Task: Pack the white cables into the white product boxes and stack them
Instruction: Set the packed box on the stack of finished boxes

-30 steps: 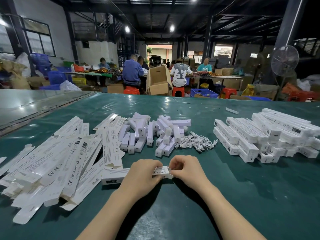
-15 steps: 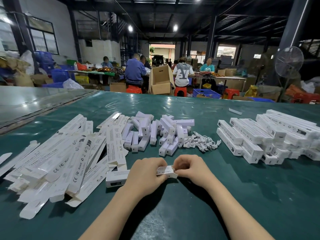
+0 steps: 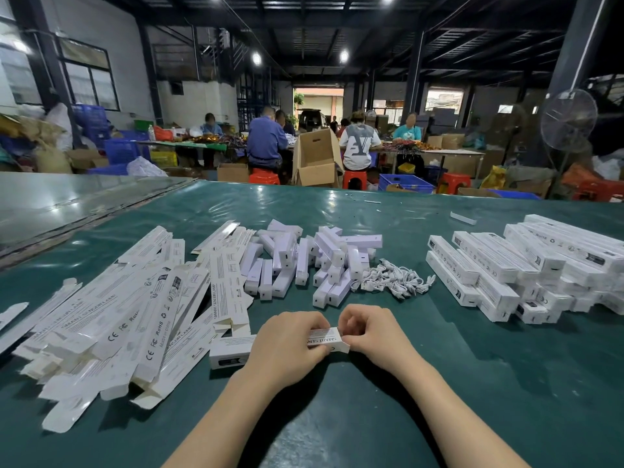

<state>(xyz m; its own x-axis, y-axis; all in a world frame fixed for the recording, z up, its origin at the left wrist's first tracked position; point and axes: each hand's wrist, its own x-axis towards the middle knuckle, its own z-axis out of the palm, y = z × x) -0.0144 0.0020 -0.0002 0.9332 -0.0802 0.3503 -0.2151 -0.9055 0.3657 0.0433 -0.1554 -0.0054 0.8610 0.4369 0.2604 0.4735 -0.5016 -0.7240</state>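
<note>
A long white product box (image 3: 233, 352) lies crosswise on the green table in front of me. My left hand (image 3: 287, 346) grips its middle from above. My right hand (image 3: 369, 332) pinches the box's right end, fingers curled at the flap. A tangle of white cables (image 3: 393, 280) lies just beyond my hands. Flat unfolded white boxes (image 3: 135, 315) are heaped at the left. Closed boxes sit in a stack (image 3: 526, 265) at the right. Whether a cable is inside the held box is hidden.
Small white lamp units (image 3: 304, 258) are piled behind the cables. The green table (image 3: 506, 383) runs far ahead; a grey table (image 3: 67, 201) adjoins at the left. Seated workers, an open cardboard box (image 3: 315, 160) and a standing fan (image 3: 569, 119) are beyond.
The hands stay on the box; the right fingers have kept working at its right end. My head has tilted slightly, shifting the scene down in view.
</note>
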